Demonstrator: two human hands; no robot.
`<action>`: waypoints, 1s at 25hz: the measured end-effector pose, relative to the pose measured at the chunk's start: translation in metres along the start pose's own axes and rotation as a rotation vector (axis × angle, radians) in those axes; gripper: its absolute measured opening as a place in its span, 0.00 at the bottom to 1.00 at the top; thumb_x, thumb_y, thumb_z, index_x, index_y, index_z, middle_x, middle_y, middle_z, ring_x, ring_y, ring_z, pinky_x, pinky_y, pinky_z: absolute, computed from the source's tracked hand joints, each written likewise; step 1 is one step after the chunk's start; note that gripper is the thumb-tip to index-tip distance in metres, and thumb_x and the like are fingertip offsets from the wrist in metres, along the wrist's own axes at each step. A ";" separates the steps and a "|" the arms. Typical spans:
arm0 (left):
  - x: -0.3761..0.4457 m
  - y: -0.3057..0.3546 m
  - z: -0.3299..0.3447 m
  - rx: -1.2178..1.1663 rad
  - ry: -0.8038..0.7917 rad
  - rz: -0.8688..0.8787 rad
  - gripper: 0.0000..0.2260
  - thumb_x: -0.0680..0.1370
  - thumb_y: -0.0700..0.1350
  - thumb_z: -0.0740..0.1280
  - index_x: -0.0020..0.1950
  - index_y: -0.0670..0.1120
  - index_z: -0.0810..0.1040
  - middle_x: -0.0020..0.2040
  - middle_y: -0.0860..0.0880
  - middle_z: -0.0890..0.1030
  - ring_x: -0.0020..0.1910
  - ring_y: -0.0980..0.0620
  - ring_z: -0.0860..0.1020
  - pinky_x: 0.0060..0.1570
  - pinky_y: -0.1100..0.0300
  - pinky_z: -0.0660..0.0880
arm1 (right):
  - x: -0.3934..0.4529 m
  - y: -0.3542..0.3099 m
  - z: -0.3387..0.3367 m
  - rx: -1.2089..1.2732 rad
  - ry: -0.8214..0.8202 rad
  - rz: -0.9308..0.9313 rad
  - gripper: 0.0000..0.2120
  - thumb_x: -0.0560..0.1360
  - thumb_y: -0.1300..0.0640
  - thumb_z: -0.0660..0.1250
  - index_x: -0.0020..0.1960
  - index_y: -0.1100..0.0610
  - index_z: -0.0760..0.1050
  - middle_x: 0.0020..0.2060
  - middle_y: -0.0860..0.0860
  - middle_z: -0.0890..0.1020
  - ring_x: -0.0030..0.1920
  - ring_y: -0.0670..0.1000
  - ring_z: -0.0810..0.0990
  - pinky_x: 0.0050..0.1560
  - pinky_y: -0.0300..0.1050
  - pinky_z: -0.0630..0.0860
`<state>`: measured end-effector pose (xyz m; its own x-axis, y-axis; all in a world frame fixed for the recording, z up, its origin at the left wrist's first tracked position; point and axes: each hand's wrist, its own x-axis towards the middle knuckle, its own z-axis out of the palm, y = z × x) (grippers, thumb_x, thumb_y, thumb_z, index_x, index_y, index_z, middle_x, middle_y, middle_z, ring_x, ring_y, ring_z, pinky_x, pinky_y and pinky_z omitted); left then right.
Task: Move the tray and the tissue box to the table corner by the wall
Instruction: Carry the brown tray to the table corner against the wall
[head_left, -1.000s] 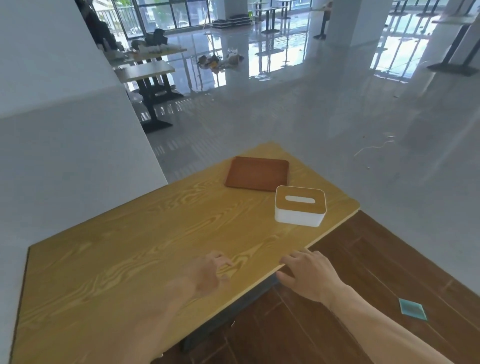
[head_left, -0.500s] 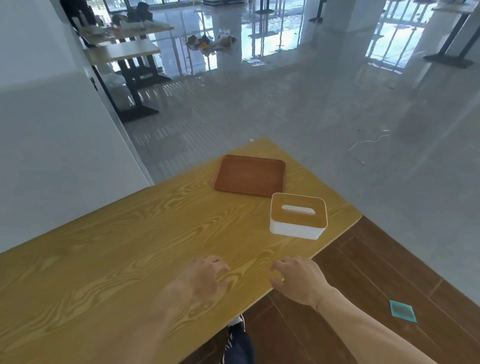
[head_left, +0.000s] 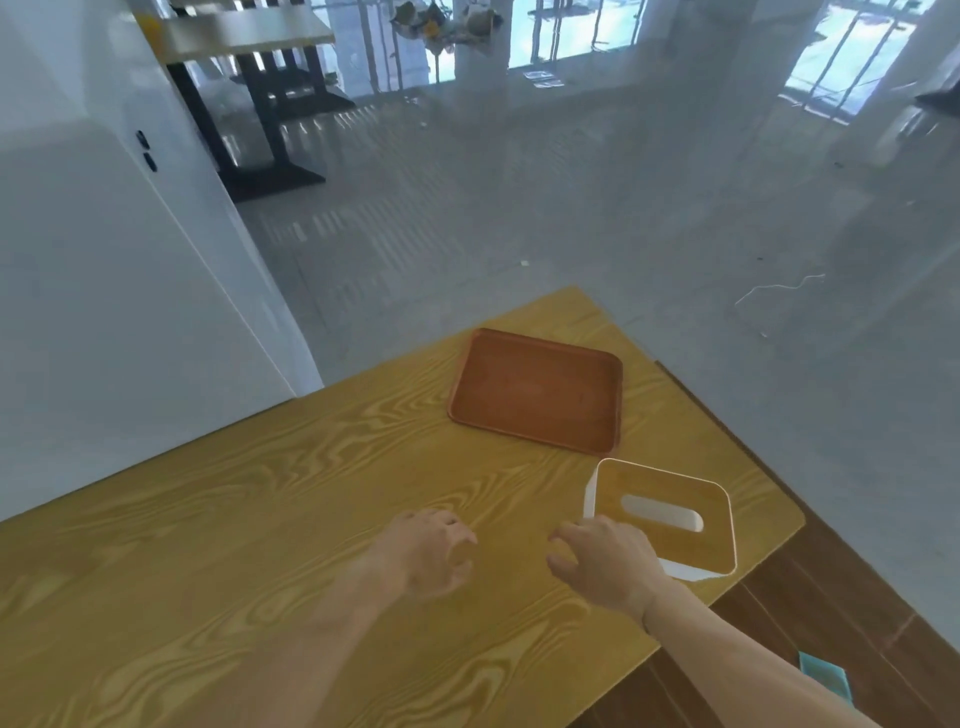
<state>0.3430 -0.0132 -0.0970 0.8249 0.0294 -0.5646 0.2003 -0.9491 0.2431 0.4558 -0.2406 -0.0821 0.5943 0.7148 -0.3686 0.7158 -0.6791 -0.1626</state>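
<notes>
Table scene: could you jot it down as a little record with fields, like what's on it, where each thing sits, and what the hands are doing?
surface: wooden table, left edge along a white wall
tray: brown, empty, flat near the far corner away from the wall
tissue box: white with a wood-look top, just nearer than the tray, by the right edge
left hand: open, fingers curled, empty, above the table
right hand: open, empty, at the near side of the tissue box
task state: neither thing at the wall corner yet
</notes>
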 end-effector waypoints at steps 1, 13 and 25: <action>0.007 -0.004 -0.008 -0.007 0.006 -0.002 0.23 0.80 0.60 0.57 0.74 0.57 0.67 0.76 0.52 0.67 0.75 0.49 0.63 0.73 0.47 0.58 | 0.008 0.003 -0.006 0.015 0.006 0.008 0.21 0.78 0.40 0.56 0.66 0.46 0.74 0.58 0.48 0.82 0.58 0.53 0.79 0.46 0.48 0.73; 0.147 -0.062 -0.103 -0.185 0.176 -0.171 0.21 0.79 0.58 0.62 0.70 0.54 0.72 0.71 0.51 0.72 0.67 0.48 0.72 0.63 0.49 0.71 | 0.133 0.030 -0.029 0.787 -0.016 0.533 0.24 0.78 0.45 0.59 0.70 0.55 0.70 0.59 0.53 0.81 0.56 0.55 0.80 0.58 0.54 0.77; 0.256 -0.108 -0.108 -0.439 0.204 -0.383 0.25 0.79 0.54 0.65 0.75 0.52 0.66 0.74 0.46 0.69 0.67 0.44 0.73 0.65 0.44 0.73 | 0.214 0.117 -0.021 0.717 -0.198 1.052 0.28 0.77 0.56 0.62 0.73 0.67 0.60 0.69 0.64 0.67 0.56 0.60 0.71 0.54 0.51 0.71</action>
<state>0.5897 0.1308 -0.1821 0.7269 0.4432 -0.5245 0.6656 -0.6427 0.3793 0.6747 -0.1631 -0.1607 0.6413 -0.2116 -0.7376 -0.4538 -0.8797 -0.1422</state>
